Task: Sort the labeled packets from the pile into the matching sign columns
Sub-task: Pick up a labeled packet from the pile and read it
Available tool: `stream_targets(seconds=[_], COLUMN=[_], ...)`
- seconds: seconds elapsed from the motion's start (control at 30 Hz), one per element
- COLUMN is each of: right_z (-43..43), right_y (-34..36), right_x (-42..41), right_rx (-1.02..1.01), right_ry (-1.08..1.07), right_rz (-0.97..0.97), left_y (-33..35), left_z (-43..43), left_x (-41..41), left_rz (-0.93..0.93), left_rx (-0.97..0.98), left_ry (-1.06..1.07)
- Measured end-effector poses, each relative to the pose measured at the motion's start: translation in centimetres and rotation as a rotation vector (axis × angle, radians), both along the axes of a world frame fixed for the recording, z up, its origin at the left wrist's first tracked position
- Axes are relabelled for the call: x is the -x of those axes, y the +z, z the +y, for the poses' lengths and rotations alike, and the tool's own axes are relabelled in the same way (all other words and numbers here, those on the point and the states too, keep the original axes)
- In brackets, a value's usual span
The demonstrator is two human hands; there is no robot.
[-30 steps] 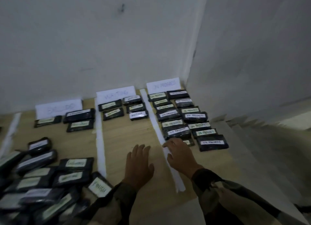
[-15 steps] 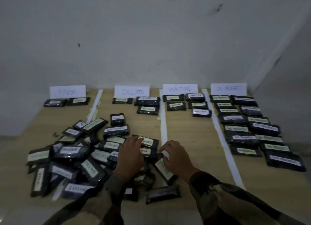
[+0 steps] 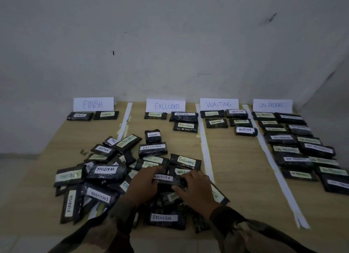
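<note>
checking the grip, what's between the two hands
Head view: a black plastic packet labelled WAITING, gripped by left hand and right hand.

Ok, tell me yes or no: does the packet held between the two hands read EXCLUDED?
No, the packet that the left hand and right hand grip bears a white label reading WAITING.

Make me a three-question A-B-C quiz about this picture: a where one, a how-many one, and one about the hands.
1. Where is the FINISH sign? A. far right B. far left C. middle
2. How many packets lie right below it? A. two B. five C. nine
3. What do the left hand and right hand do? A. rest flat B. lift a sign C. hold a WAITING packet
Answers: 1 B, it is leftmost in the row; 2 A, two lie side by side; 3 C, fingers curl around it.
</note>
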State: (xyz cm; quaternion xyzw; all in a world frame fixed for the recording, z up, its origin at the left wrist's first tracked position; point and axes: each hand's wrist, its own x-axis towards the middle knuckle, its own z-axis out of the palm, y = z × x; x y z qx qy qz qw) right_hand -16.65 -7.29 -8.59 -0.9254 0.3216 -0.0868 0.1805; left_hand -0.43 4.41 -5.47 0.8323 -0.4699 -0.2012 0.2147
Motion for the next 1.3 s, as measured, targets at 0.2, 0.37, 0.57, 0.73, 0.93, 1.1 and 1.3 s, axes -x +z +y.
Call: stream_targets(seconds=[0.2, 0.37, 0.57, 0.73, 0.93, 1.1, 1.3], right_z=[0.3, 0.9, 0.6, -1.2, -5.3, -9.8, -16.2], right_y=[0.9, 1.7, 2.7, 4.2, 5.7, 5.8, 5.0], right_x=[-0.5, -0.3, -0.5, -0.5, 1.2, 2.8, 3.2], right_rx=[-0.325, -0.440, -0.261, -0.021, 0.173, 0.194, 0.227], right_ry=[-0.060, -0.077, 0.068, 0.031, -0.014, -0.113, -0.148], right_rz=[-0.054, -0.133, -0.102, -0.052, 0.061, 0.103, 0.156], left_y=[-0.3, -0.1, 0.3, 1.6, 1.8, 1.1, -0.2], left_z=[0.6, 0.6, -0.3, -2.5, -5.9, -9.4, -13.9], left_x=[-1.5, -2.3, -2.5, -1.6, -0.1, 0.7, 0.9], left_rz=[-0.004, 0.057, 0.137, 0.093, -0.017, -0.195, -0.252], left_rx=[-0.008, -0.023, 0.014, 0.046, 0.141, 0.173, 0.088], left_ry=[-0.096, -0.089, -0.089, -0.137, -0.220, -0.233, -0.212])
